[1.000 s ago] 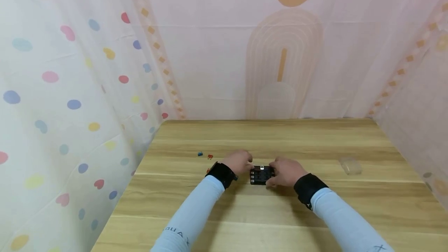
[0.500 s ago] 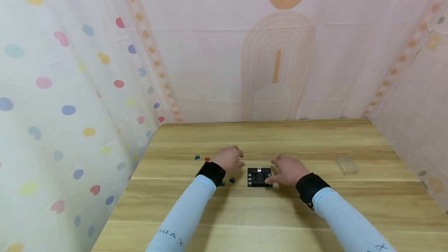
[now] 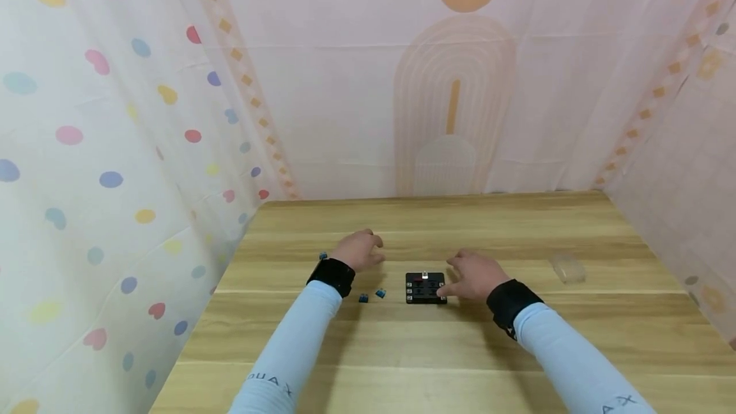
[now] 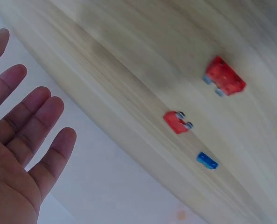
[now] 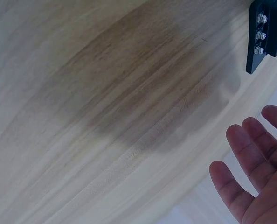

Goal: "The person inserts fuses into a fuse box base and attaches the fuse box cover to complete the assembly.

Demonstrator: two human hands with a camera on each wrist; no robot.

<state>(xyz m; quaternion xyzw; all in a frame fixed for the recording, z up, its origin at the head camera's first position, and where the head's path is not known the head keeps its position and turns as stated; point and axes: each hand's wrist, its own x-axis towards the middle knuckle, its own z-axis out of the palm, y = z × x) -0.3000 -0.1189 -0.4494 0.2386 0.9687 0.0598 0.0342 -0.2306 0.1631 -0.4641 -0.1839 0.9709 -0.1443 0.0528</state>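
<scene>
Across the upper part of the head view, a pale printed curtain [image 3: 345, 114], dotted with colours at left, with a tan arch right of centre. Below, down to the bottom edge, a wood-grain counter [image 3: 460, 356]. Right of the lower centre, a black terminal block [image 3: 424, 289], flat on the counter, with metal screws along both sides. Just beside its right edge, the right hand [image 3: 475, 275], fingers loosely spread, thumb over that edge; cannot tell whether touching. Well apart from it, just left of the lower centre, the left hand [image 3: 358, 251], raised, fingers relaxed and separate. Below the left hand, a blue piece [image 3: 363, 298] and, near it, a second blue piece [image 3: 381, 293]. In the left wrist view, right half, a larger-looking red piece [image 4: 225, 77], a second red piece [image 4: 176, 122] and a small blue block [image 4: 207, 160]. Far right in the head view, a clear cover [image 3: 567, 268].
</scene>
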